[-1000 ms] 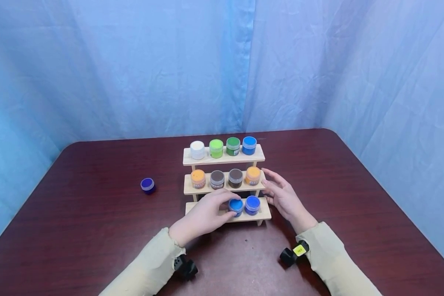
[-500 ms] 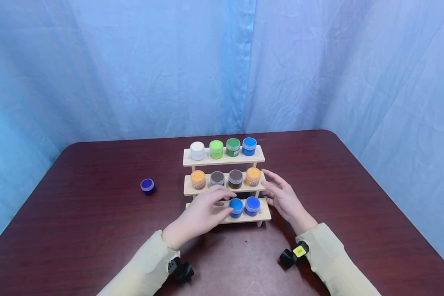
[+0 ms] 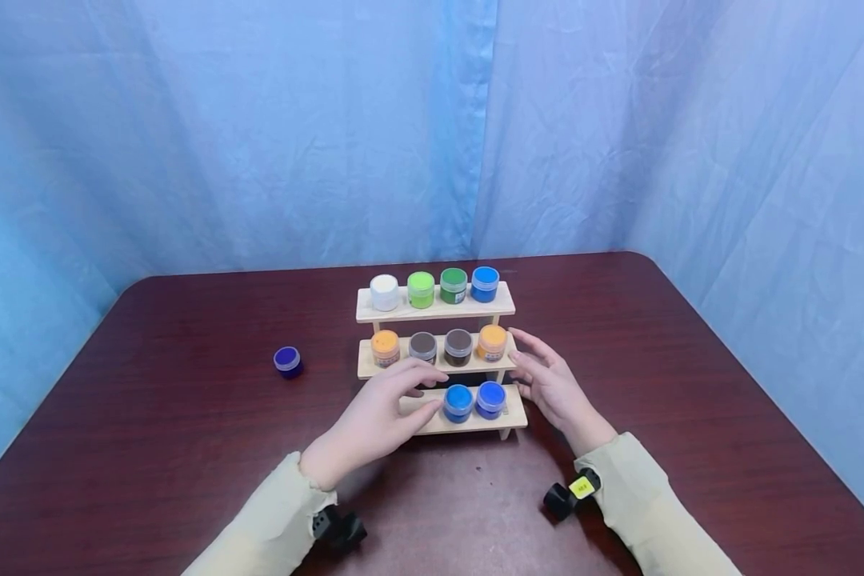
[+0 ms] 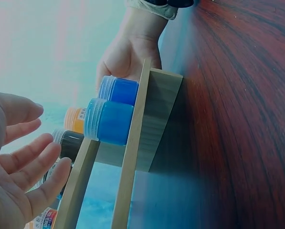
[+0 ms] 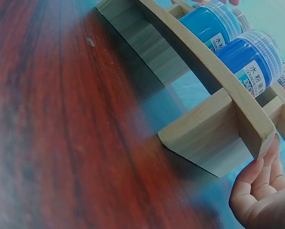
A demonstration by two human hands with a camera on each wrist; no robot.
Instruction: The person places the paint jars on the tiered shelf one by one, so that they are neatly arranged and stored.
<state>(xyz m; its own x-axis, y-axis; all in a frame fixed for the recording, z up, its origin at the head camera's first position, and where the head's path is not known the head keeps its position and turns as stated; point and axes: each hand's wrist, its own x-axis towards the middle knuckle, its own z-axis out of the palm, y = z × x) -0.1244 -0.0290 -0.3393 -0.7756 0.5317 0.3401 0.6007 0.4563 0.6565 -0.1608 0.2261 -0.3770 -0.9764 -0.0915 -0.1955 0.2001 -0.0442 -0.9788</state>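
Note:
My left hand is off the light blue paint jar, its thumb and fingers spread just left of it. In the left wrist view, a gap shows between the left fingers and that jar. The jar stands upright on the bottom step of the three-step wooden rack, beside a darker blue paint jar. My right hand holds the rack's right end, thumb and index finger about the end of the middle step. The right wrist view shows right fingertips at the bottom step's end.
A dark blue jar stands alone on the table left of the rack. White, light green, dark green and blue jars line the top step. Orange and dark brown jars fill the middle step. A blue curtain hangs behind.
My left hand has let go of the light blue jar and drawn back to the left with its fingers opening. The jar stays on the bottom step. My right hand keeps its place.

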